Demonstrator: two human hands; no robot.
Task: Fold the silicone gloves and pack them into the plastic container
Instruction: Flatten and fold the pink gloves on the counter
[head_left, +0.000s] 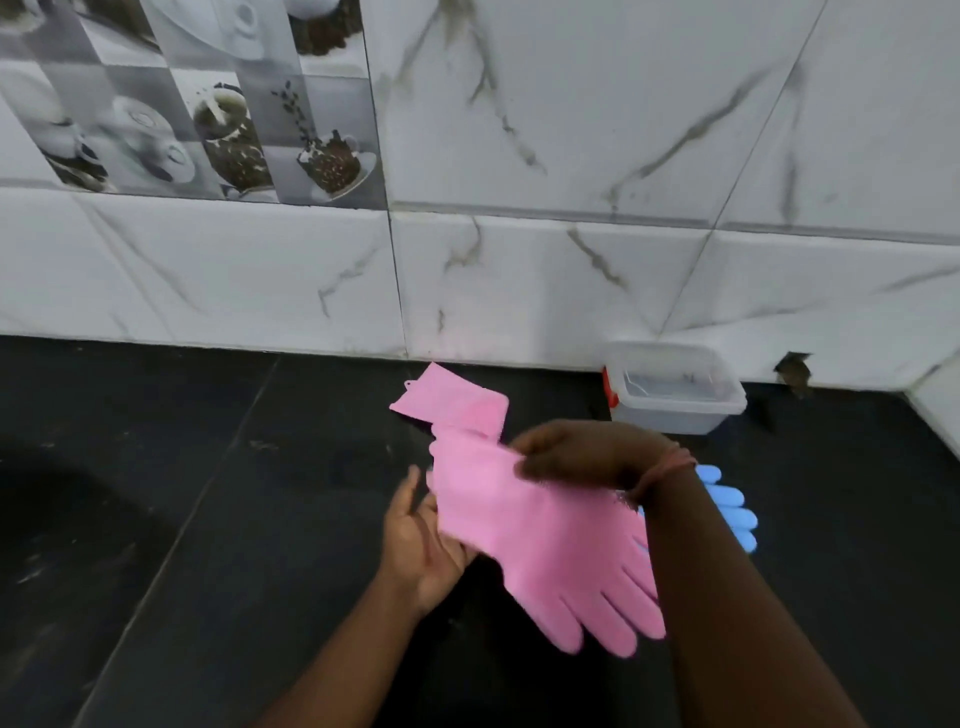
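A pink silicone glove is held above the black counter, its fingers pointing toward me at lower right. My right hand grips its cuff end from above. My left hand is under the glove's left edge, palm up, fingers spread and touching it. A second pink glove lies folded on the counter just behind. Part of a blue glove shows on the counter behind my right forearm. The clear plastic container with a red latch stands without a lid against the wall at right, and I see nothing inside it.
The black stone counter runs to a white marble-tiled wall. A small hole in the wall is just right of the container. A white ledge starts at the far right edge.
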